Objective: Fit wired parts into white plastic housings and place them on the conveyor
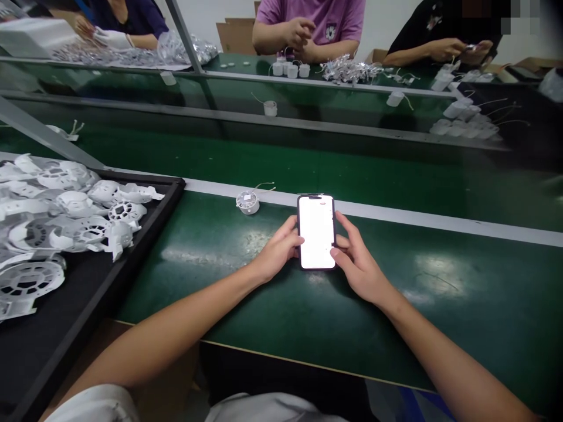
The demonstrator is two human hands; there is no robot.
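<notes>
A smartphone with a bright, mostly white screen is held upright over the green table. My left hand grips its left edge, thumb at the side of the screen. On the opposite edge my right hand is closed around the phone, its thumb over the lower right of the screen. The fingers behind the phone are partly hidden. Beyond my left hand, a small round white part with thin wires sits on the table, apart from both hands.
At left, a black tray holds several white plastic housings. A pale strip borders the green conveyor ahead. Across it, several people work among silvery wired parts and white cups. A metal post rises there.
</notes>
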